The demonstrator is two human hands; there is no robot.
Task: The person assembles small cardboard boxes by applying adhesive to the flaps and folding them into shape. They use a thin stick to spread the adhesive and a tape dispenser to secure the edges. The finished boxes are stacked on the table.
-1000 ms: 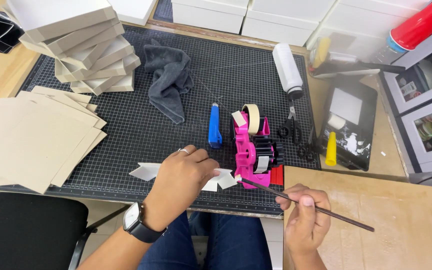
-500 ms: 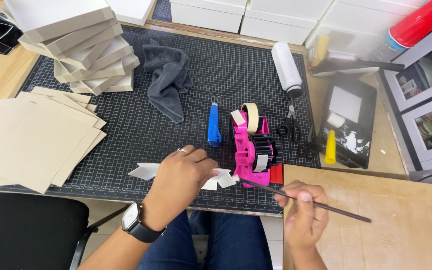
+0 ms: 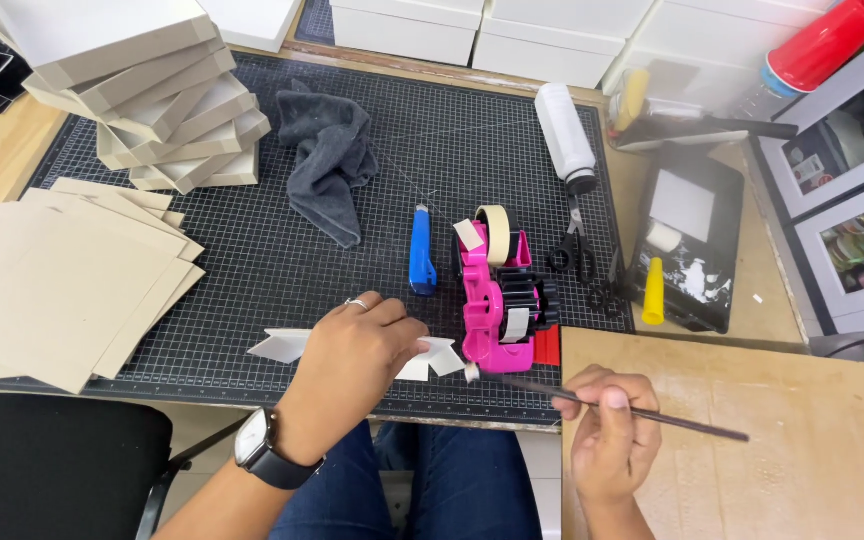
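I've got the left hand (image 3: 352, 365) pressed flat, palm down, on a folded white paper piece (image 3: 282, 346) w/ pointed flaps, lying at the near edge of the black gridded cutting mat (image 3: 252, 260). Fingers curled over it, nothing pinched. Right hand (image 3: 607, 435) is closed round a thin dark brush handle (image 3: 652, 415), thumb and fingers clamped; brush tip sits just beside the paper's right flap, near the base of the pink plastic tape dispenser (image 3: 497, 300). Blue utility knife (image 3: 422, 250) lies just left of the dispenser.
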